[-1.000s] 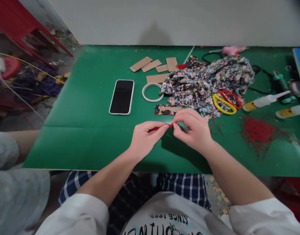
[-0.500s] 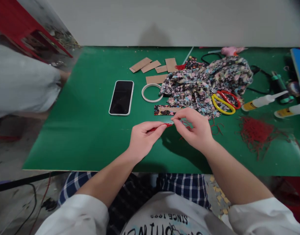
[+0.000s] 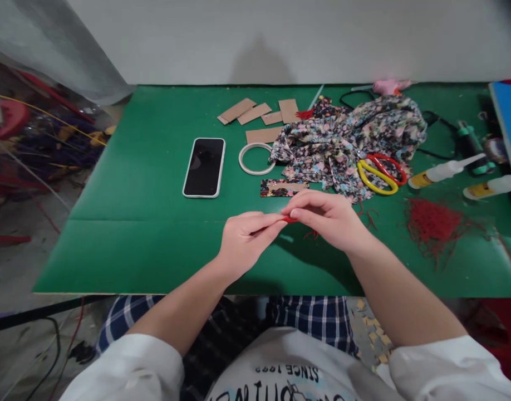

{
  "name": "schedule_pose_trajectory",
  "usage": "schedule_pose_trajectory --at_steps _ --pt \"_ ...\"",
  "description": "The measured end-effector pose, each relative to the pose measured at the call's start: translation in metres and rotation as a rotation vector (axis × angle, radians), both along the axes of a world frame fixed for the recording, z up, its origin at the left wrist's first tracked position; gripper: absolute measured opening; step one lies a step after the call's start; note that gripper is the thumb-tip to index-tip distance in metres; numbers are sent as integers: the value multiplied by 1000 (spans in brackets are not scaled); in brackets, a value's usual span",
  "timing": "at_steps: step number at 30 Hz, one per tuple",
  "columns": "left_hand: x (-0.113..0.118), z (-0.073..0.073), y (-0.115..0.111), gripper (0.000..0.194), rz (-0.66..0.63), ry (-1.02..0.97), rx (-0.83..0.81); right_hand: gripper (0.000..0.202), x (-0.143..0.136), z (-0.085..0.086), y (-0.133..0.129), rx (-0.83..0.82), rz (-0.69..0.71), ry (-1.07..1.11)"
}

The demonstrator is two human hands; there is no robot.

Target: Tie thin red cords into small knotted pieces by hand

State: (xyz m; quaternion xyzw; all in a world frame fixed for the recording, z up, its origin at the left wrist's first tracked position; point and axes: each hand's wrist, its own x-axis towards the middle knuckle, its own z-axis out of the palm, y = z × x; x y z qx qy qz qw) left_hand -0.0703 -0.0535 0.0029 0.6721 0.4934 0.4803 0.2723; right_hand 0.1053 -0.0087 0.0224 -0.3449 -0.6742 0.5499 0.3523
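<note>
Just above the front part of the table, my two hands meet fingertip to fingertip. My left hand [image 3: 246, 242] is closed, pinching a small bundle of red thread [image 3: 289, 219] between thumb and fingers. From the other side, my right hand [image 3: 328, 220] also pinches this bundle, thumb and fingertips pressed on its end; most of the bundle is hidden. A few loose red strands [image 3: 311, 235] show on the table below the right hand. Right behind the fingers lies a cardboard strip with floral fabric [image 3: 283, 188]. A tangled pile of red threads [image 3: 435, 225] lies to the right.
On the green table [image 3: 126, 223] are a phone [image 3: 204, 168], a tape roll [image 3: 241, 160], cardboard pieces [image 3: 264, 135] and crumpled floral fabric [image 3: 347, 139]. Farther right lie scissors [image 3: 378, 181], two glue bottles [image 3: 437, 174] and a pink glue gun [image 3: 389, 86]. A wall [image 3: 176, 50] stands behind.
My right hand's fingers have moved left, onto the red bundle against the left fingertips. Another person's sleeve and arm at the left have gone from view. The camera has shifted slightly.
</note>
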Motion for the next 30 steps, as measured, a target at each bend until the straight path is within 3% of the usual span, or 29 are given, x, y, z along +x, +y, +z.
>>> schedule_pose_trajectory --at_steps 4,12,30 --pt "0 0 0 12 3 16 30 10 2 1 0 49 22 -24" --pt "2 -1 1 11 19 57 14 7 0 -2 0 434 -3 -245" --pt "2 0 0 15 46 58 -91 7 1 -6 3 631 -14 -316"
